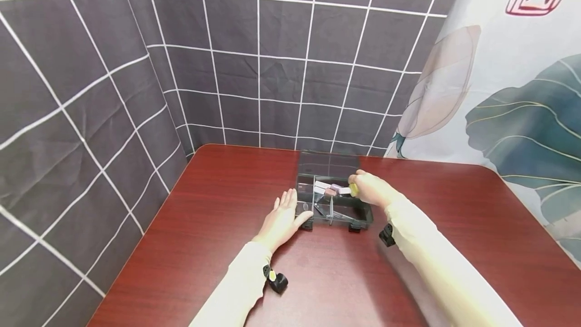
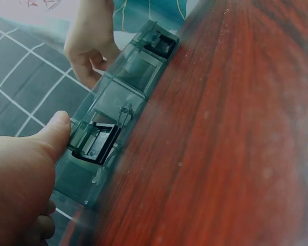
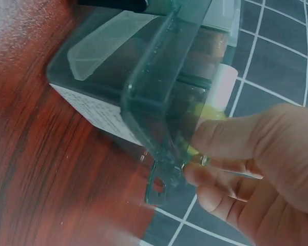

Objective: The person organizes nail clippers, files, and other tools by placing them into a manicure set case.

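Note:
A see-through dark plastic box [image 1: 323,222] with several compartments stands on the table, its lid [image 1: 329,164] folded back toward the wall. My left hand [image 1: 282,218] rests against its left side with fingers extended; the thumb [image 2: 59,128] touches the front near a black latch [image 2: 96,144]. At the box's back right, my right hand [image 1: 371,188] pinches a small yellow-and-white item [image 3: 210,111] between thumb and fingers. I cannot tell its exact kind. Small white, purple and pinkish pieces [image 1: 330,192] lie beside it in the back compartment. Thin metal tools [image 1: 343,215] lie in the front compartments.
The box sits near the far edge of the red-brown wooden table [image 1: 218,206]. A second black latch [image 1: 355,227] is at its front right. Behind the table hangs a grey grid-patterned cloth [image 1: 236,74], with a leaf-patterned cloth [image 1: 522,130] to the right.

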Motion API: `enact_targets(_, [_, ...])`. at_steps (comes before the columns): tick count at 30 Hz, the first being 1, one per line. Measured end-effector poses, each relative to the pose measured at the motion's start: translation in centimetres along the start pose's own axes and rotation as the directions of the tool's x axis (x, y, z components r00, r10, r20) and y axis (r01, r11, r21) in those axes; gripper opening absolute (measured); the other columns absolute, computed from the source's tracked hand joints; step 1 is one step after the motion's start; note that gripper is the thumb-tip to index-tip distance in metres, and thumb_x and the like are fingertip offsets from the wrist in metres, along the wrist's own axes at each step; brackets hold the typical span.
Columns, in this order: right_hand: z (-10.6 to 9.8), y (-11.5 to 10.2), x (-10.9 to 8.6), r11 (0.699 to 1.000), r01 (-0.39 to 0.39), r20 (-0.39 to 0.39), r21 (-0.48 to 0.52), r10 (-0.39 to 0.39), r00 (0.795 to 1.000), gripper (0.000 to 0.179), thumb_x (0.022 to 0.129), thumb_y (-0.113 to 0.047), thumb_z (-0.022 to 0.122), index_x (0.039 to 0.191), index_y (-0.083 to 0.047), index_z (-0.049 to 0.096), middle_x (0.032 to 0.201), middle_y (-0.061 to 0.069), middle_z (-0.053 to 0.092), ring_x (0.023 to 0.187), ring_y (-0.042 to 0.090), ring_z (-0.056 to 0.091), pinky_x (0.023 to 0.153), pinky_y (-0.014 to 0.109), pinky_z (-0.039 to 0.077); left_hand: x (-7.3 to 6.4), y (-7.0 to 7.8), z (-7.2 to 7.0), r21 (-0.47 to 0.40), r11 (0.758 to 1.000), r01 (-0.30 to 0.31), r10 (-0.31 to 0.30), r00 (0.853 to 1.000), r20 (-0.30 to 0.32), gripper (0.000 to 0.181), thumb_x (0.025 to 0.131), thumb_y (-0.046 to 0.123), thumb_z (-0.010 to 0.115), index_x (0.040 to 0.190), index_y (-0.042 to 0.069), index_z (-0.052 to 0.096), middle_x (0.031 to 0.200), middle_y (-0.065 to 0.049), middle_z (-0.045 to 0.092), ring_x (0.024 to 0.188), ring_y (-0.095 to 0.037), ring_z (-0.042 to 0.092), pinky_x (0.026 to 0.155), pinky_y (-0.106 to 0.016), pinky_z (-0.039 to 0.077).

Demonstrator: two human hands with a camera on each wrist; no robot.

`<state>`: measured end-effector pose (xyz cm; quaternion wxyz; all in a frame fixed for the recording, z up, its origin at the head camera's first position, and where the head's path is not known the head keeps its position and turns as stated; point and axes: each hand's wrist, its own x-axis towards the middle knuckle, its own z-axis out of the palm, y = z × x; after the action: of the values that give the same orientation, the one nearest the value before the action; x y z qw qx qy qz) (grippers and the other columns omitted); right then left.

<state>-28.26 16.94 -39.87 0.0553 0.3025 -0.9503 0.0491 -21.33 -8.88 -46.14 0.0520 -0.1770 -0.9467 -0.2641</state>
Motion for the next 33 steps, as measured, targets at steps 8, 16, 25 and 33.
enact_targets(8, [0.8,0.5,-0.4,0.996,-0.06,0.024,0.066,0.059,0.998,0.024,0.071,0.006,0.069,0.094,0.001,0.066,0.084,0.013,0.058,0.076,0.028,0.06,0.069,0.042,0.052,0.0,-0.1,0.3,0.007,1.0,-0.01,0.01,1.0,-0.006,0.082,0.092,0.056,0.043,0.143,-0.006,0.027,0.146,-0.023,0.029,0.136,-0.033,0.024,0.112,-0.044,0.019])
enact_targets(16, [1.9,1.4,-1.9,0.909,-0.145,-0.12,0.39,0.206,0.971,0.031,0.075,0.005,0.07,0.105,0.006,0.063,0.095,0.019,0.059,0.077,0.026,0.06,0.067,0.04,0.05,0.2,-0.2,0.3,0.004,1.0,0.004,-0.004,1.0,0.0,0.083,0.091,0.057,0.043,0.143,-0.006,0.028,0.147,-0.022,0.028,0.136,-0.032,0.024,0.112,-0.043,0.018])
enact_targets(25, [3.2,1.7,-3.3,0.832,-0.228,-0.249,0.506,0.394,0.885,0.028,0.079,0.005,0.066,0.107,0.006,0.062,0.107,0.022,0.056,0.095,0.037,0.058,0.081,0.049,0.049,-0.1,0.1,0.3,-0.094,0.995,0.043,-0.04,0.998,0.041,0.084,0.09,0.058,0.044,0.144,-0.004,0.026,0.149,-0.018,0.026,0.137,-0.032,0.021,0.112,-0.044,0.018])
enact_targets(33, [3.5,2.5,-2.7,0.685,-0.34,-0.111,0.644,0.523,0.845,0.043,0.091,-0.011,0.057,0.128,0.009,0.047,0.119,0.029,0.054,0.109,0.04,0.053,0.092,0.049,0.044,2.0,0.0,-1.4,-0.38,0.904,0.197,-0.174,0.98,0.094,0.09,0.089,0.056,0.05,0.145,-0.006,0.016,0.143,-0.02,0.035,0.129,-0.027,0.039,0.109,-0.037,0.028])
